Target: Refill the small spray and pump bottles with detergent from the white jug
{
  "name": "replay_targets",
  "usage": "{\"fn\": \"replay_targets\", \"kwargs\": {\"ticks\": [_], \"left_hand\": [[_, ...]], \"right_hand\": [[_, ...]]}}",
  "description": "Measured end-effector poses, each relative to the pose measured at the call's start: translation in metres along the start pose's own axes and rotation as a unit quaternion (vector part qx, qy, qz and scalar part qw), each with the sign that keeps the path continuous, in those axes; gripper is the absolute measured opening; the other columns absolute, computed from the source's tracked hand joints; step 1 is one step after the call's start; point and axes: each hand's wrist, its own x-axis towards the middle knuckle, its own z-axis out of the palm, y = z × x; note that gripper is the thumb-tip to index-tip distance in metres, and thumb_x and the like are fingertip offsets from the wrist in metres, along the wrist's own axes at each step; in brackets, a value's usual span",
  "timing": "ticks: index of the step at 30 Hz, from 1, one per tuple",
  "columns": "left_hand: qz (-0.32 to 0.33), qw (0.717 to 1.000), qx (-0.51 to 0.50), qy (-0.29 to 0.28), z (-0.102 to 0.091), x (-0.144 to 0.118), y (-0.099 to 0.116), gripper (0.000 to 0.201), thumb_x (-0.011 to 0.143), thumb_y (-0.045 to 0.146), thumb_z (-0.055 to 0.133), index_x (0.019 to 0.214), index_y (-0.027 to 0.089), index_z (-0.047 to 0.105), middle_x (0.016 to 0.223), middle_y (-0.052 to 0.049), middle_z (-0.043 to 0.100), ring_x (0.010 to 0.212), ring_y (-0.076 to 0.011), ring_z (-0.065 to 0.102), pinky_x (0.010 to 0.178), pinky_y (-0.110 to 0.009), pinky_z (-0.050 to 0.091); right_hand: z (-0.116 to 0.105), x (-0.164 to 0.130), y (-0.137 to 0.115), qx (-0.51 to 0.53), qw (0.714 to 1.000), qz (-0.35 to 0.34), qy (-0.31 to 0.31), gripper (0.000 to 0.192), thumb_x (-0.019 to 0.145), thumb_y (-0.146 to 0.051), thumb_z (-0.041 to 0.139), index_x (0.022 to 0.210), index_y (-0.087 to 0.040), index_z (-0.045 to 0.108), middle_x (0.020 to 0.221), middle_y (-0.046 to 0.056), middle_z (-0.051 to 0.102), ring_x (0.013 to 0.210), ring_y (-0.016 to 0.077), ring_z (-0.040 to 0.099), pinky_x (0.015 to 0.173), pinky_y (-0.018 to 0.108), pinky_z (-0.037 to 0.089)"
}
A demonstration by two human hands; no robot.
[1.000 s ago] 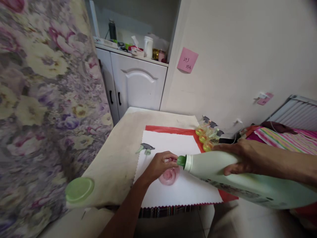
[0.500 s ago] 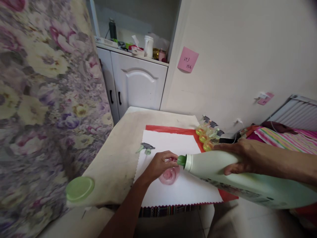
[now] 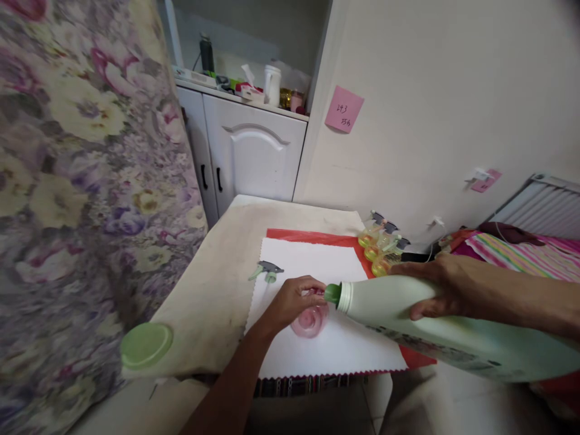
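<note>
floral curtain [image 3: 81, 181] fills the left side of the frame, white cabinet [image 3: 251, 154] sits upper centre, and the pale table [image 3: 212, 290] runs through the middle with a white cloth [image 3: 312, 266] spread over a red sheet [image 3: 312, 234]. now the big one in play: the pale green jug [image 3: 435, 323], lying tipped nearly flat across the lower right, green spout aimed left. my right hand [image 3: 437, 284] comes in from the right edge, forearm stretched level, palm over the top of the jug, thumb curled underneath, gripping it firmly. my left hand [image 3: 290, 300] rises from the bottom centre, arm angled up and right, fingers curled down over the small pink bottle [image 3: 309, 320] on the cloth, clasping its top right by the spout. spout and bottle mouth are just beside each other; i cannot tell if they touch. lower left, a green cap [image 3: 145, 345] rests at the table edge. a loose spray trigger [image 3: 267, 272] lies on the cloth's upper left, and yellow spray bottles [image 3: 379, 251] cluster right of centre by the wall.
</note>
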Motion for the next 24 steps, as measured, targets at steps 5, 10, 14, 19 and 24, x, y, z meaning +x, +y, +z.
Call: {"fn": "replay_targets", "kwargs": {"ticks": [5,10,14,19,24], "left_hand": [[0.004,1.0,-0.005,-0.003,-0.0002,-0.0001,-0.0003,0.015,0.075,0.02,0.069,0.089,0.019,0.074,0.091,-0.004,0.068,0.086,-0.017,0.06,0.08,-0.029,0.045],[0.005,1.0,-0.002,-0.003,-0.0004,0.0008,0.0003,0.015,0.074,0.019,0.069,0.088,0.019,0.074,0.089,-0.003,0.068,0.085,-0.0168,0.06,0.079,-0.029,0.044],[0.003,1.0,-0.003,-0.004,-0.0003,0.0007,0.0011,0.015,0.074,0.02,0.069,0.089,0.019,0.074,0.089,-0.003,0.068,0.085,-0.017,0.06,0.08,-0.029,0.044],[0.007,1.0,-0.004,-0.003,-0.0002,0.0,0.0005,0.015,0.075,0.02,0.069,0.089,0.019,0.074,0.09,-0.003,0.068,0.085,-0.0169,0.06,0.08,-0.028,0.044],[0.004,1.0,-0.009,-0.002,-0.0007,0.0004,0.0001,0.014,0.074,0.02,0.07,0.088,0.019,0.074,0.09,-0.003,0.068,0.086,-0.0172,0.061,0.079,-0.028,0.044]], "right_hand": [[0.0003,-0.0016,-0.0024,-0.012,1.0,0.004,0.007,0.037,0.077,-0.061,0.062,0.092,-0.027,0.058,0.066,-0.006,0.065,0.054,0.0125,0.062,0.049,0.019,0.04],[-0.0003,-0.002,-0.0027,-0.008,1.0,0.002,0.003,0.038,0.078,-0.062,0.061,0.093,-0.027,0.058,0.071,-0.005,0.067,0.059,0.0135,0.064,0.051,0.019,0.042],[-0.0009,-0.001,-0.0016,-0.015,1.0,0.005,0.006,0.039,0.077,-0.063,0.061,0.091,-0.027,0.058,0.07,-0.005,0.067,0.059,0.0141,0.064,0.051,0.02,0.042],[-0.0006,-0.0015,-0.0037,-0.007,1.0,0.0,0.01,0.038,0.078,-0.061,0.061,0.092,-0.026,0.059,0.071,-0.005,0.068,0.059,0.0136,0.064,0.051,0.019,0.042],[-0.0006,-0.0025,-0.0045,-0.004,1.0,0.006,0.008,0.039,0.077,-0.061,0.062,0.094,-0.026,0.06,0.069,-0.005,0.068,0.056,0.013,0.063,0.049,0.019,0.041]]}}
